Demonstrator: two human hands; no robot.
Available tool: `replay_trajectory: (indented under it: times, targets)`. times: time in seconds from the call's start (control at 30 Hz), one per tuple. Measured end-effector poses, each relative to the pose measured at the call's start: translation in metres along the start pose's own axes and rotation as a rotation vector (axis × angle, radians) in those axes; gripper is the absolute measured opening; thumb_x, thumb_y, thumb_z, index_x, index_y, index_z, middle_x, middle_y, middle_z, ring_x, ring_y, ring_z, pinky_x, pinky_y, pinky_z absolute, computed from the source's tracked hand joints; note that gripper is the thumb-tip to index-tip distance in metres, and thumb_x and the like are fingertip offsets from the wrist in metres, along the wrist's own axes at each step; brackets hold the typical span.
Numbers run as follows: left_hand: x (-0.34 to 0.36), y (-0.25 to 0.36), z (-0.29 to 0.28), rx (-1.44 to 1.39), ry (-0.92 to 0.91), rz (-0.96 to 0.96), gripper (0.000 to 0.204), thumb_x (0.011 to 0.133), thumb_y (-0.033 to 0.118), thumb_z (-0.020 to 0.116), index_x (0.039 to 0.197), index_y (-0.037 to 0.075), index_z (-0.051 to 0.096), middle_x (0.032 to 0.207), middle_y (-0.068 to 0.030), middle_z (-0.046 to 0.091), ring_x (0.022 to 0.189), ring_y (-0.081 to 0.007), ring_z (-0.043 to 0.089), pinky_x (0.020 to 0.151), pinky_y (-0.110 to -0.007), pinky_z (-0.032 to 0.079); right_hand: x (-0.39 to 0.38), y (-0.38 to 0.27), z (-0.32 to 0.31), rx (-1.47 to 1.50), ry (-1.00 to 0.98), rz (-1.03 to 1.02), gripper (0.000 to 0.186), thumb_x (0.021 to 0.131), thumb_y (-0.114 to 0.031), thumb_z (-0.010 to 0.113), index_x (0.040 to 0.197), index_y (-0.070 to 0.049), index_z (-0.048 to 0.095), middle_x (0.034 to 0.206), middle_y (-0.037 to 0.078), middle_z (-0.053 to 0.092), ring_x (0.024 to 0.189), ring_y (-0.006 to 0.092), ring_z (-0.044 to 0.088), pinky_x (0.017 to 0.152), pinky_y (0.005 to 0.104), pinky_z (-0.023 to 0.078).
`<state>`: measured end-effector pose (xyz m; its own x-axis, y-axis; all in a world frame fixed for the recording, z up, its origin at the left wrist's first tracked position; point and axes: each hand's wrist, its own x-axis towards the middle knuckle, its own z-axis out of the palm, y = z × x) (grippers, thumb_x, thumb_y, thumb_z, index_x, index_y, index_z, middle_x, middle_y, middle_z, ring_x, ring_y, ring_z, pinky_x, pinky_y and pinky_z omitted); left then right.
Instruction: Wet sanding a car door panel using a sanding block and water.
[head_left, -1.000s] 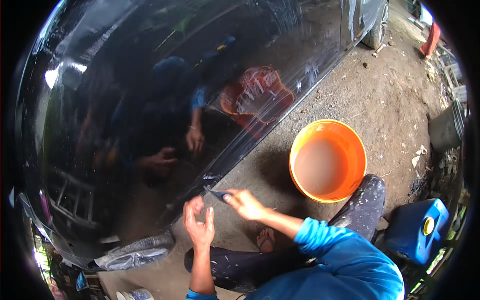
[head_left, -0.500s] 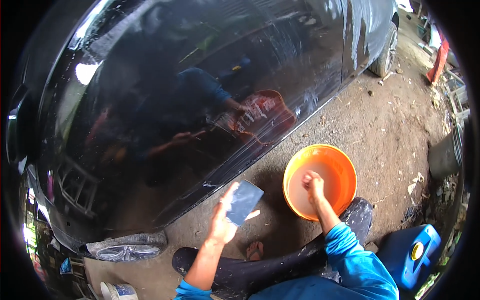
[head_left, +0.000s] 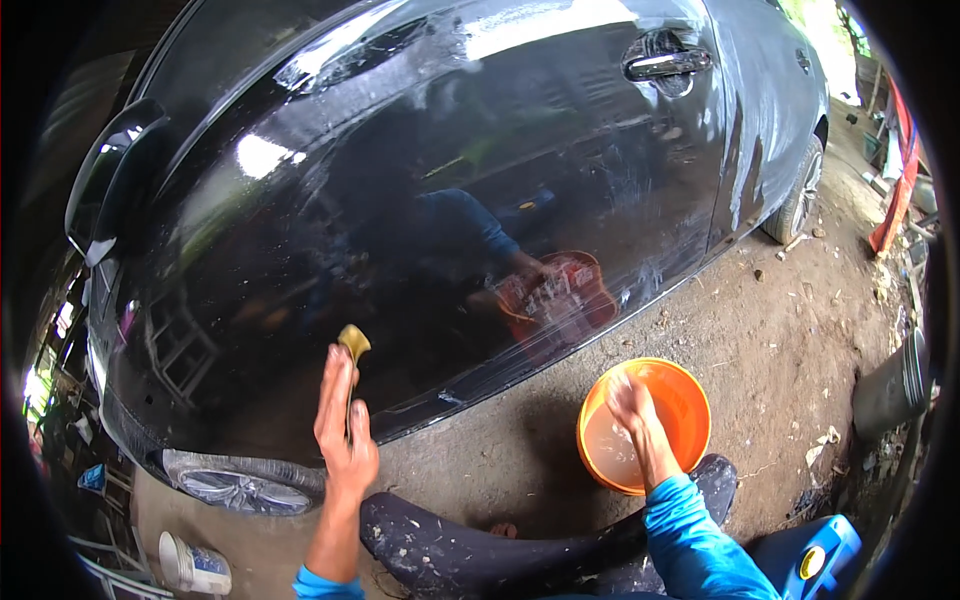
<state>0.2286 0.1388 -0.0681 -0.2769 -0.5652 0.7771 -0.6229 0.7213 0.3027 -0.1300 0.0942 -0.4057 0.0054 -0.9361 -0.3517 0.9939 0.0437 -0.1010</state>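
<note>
My left hand [head_left: 347, 420] is raised beside the black car door [head_left: 400, 260]. In it is a sheet of sandpaper [head_left: 353, 342], turned nearly edge-on, with a curled yellowish end showing past my fingertips. My right hand [head_left: 630, 402] is over the orange bucket [head_left: 583, 440] on the ground to my right, which holds cloudy water [head_left: 606, 447]. Motion blurs its fingers, so I cannot make out whether they hold anything. Whitish smears and wet streaks mark the car's side.
The front wheel [head_left: 245, 490] is at the lower left, with a white pail [head_left: 193, 565] near it. A blue jerrycan [head_left: 825, 550] stands at the lower right. Farther right is a grey bucket [head_left: 890, 385]. My dark-trousered knees lie below the orange bucket.
My left hand has moved left and up toward the door, turning the sandpaper from flat-on to edge-on. My right hand stays at the bucket. The view has shifted, bringing in the door handle.
</note>
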Motion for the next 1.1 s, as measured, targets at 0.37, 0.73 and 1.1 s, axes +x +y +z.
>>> replay_trajectory:
  times: [0.37,0.73,1.1]
  targets:
    - [0.133,-0.031,0.059,0.787,-0.489,0.791,0.057,0.087,0.025,0.064,0.138,0.005,0.05,0.146,-0.0097,0.046,0.139,-0.0241,0.039,0.117,-0.045,0.028,-0.093,-0.032,0.312,-1.002,-0.582,-0.634,0.037,0.101,-0.025,0.052,0.124,0.004,0.059,0.118,0.014,0.066,0.11,0.0222,0.063,0.095,0.0337,0.05]
    - [0.153,-0.009,0.134,0.727,-0.586,0.951,0.063,0.086,0.031,0.063,0.141,0.004,0.047,0.149,-0.0095,0.044,0.139,-0.0217,0.038,0.117,-0.041,0.027,-0.069,-0.158,-0.077,-2.099,0.646,-0.8,0.039,0.085,-0.029,0.068,0.115,-0.004,0.064,0.109,0.021,0.067,0.106,0.0378,0.063,0.091,0.0453,0.05]
    - [0.119,-0.061,0.055,0.958,-0.652,0.909,0.064,0.082,0.036,0.068,0.136,0.006,0.054,0.144,-0.0093,0.05,0.138,-0.0227,0.041,0.116,-0.045,0.025,-0.056,-0.181,-0.131,-1.937,0.704,-0.702,0.035,0.095,-0.033,0.057,0.097,0.002,0.065,0.087,0.027,0.066,0.089,0.0451,0.064,0.076,0.0498,0.05]
